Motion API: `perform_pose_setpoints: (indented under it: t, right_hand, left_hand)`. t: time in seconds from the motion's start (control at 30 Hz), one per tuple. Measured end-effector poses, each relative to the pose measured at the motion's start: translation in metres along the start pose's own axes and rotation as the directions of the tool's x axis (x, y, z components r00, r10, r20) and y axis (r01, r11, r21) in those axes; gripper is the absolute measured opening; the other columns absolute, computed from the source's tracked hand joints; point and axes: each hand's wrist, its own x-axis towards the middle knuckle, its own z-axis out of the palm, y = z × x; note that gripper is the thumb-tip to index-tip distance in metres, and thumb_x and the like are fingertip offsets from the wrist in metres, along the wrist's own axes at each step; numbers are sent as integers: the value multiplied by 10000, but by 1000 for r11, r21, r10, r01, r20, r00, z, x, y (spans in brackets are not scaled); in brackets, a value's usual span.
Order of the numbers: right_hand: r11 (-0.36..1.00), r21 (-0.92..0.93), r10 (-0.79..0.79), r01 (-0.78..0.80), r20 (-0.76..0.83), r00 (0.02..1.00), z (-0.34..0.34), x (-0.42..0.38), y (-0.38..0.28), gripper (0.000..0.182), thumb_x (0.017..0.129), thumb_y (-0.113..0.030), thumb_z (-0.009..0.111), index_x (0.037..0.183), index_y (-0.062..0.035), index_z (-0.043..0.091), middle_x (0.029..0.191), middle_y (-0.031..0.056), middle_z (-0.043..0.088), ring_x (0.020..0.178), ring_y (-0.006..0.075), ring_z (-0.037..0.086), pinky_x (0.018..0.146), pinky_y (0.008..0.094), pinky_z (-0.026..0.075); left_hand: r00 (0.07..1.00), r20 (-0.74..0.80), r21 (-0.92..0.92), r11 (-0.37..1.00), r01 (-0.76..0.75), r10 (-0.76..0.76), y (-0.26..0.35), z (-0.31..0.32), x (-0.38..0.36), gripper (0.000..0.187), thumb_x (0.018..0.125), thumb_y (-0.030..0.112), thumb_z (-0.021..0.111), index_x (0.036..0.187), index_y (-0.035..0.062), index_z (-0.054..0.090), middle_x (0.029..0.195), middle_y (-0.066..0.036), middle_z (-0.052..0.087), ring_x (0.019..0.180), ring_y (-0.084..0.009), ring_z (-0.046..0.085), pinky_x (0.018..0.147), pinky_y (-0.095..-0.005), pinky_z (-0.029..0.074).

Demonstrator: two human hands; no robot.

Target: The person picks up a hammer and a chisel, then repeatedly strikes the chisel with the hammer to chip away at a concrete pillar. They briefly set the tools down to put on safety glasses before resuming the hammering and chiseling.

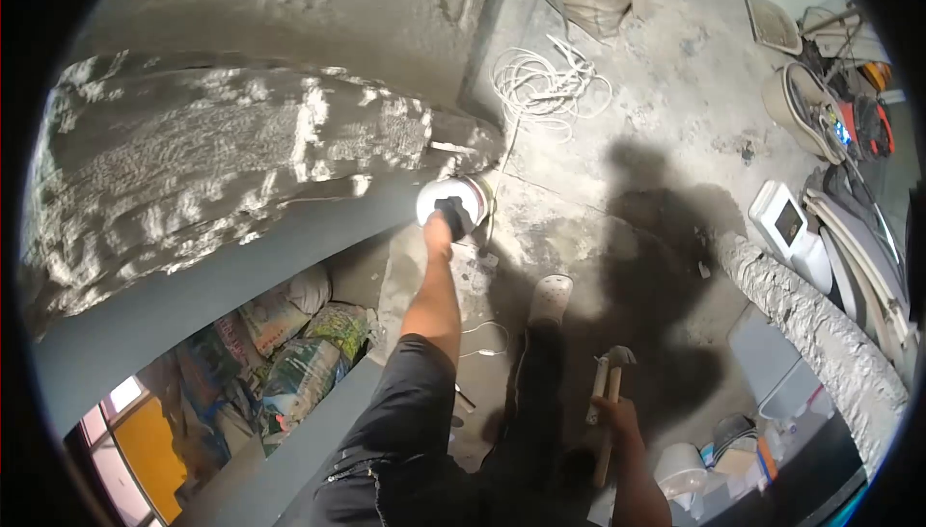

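Wooden hammer [610, 387] gripped low, right hand [615, 418]

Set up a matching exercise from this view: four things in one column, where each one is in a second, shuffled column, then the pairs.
Things:
1. hammer
2. white round object
3. coiled white cable
4. printed sacks

Places:
A. loose on the concrete floor
B. gripped in the right hand
C. stacked below the plastered ledge
D. pressed by the left hand at the ledge's end

Pairs: 1-B, 2-D, 3-A, 4-C

A worker in a short black sleeve [410, 402], dark trousers [535, 411], a pale perforated clog [551, 297] and a dark glove [451, 211].
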Motion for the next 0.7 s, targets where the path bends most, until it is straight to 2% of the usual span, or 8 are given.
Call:
perform_pose_setpoints:
  t: [0.07,0.37,0.5,0.53,0.6,0.63,0.67,0.7]
  right_hand:
    - [999,33,-3,3,9,1000,-4,22,13,367,771,-271,837,932,33,709,795,75,698,658,156,666,609,325,524]
    - [998,4,-66,68,-179,982,-55,28,19,315,780,-240,830,908,20,705,726,69,661,606,159,637,565,343,506]
    - [976,215,14,39,-238,971,-65,-13,50,282,780,-216,822,882,21,707,701,58,650,582,163,622,549,346,484]
    - [962,273,49,18,-236,971,-67,-28,57,273,776,-210,822,873,18,708,696,60,646,573,168,615,539,344,472]
    - [934,358,84,9,-243,966,-65,-58,70,263,773,-205,823,864,14,709,692,61,641,563,173,608,530,343,460]
    - [935,352,138,-44,-247,959,-67,-74,78,261,770,-208,825,861,9,712,687,65,638,560,180,608,530,344,459]
    - [933,346,193,-100,-244,950,-66,-90,87,259,767,-211,827,859,3,714,683,69,634,557,187,608,531,344,457]
    - [910,404,185,-94,-192,964,-64,-105,94,256,770,-222,830,859,-9,719,669,73,621,554,193,603,519,346,455]
  left_hand:
    - [954,83,72,953,-293,287,21,6,-21,363,937,288,531,1000,-37,679,862,-115,658,762,-194,624,687,-347,511]
    - [959,-136,746,662,-66,249,37,17,-39,560,874,370,594,1233,-55,657,1140,-283,695,1130,-425,649,995,-440,489]
    - [930,176,775,537,-333,324,-11,-17,-75,518,923,430,565,1154,-19,678,1063,-285,695,1056,-431,658,940,-466,502]
    - [830,394,807,284,-518,396,-71,-29,-60,430,919,386,565,1032,-5,704,1000,-266,700,976,-448,664,881,-501,514]
    - [814,563,764,286,-579,143,-88,-28,-134,404,867,370,611,959,-2,738,922,-233,725,930,-413,700,808,-482,554]
    - [847,531,725,535,-433,-34,-21,-16,-234,410,852,394,605,988,35,750,937,-249,715,941,-398,707,816,-460,560]
    - [629,777,581,419,-697,-30,-55,-20,-257,379,864,368,589,991,49,750,964,-257,708,951,-390,710,834,-464,553]
    - [564,796,574,568,-590,-218,1,-16,-330,323,861,306,576,973,64,759,984,-225,726,955,-370,714,852,-441,546]
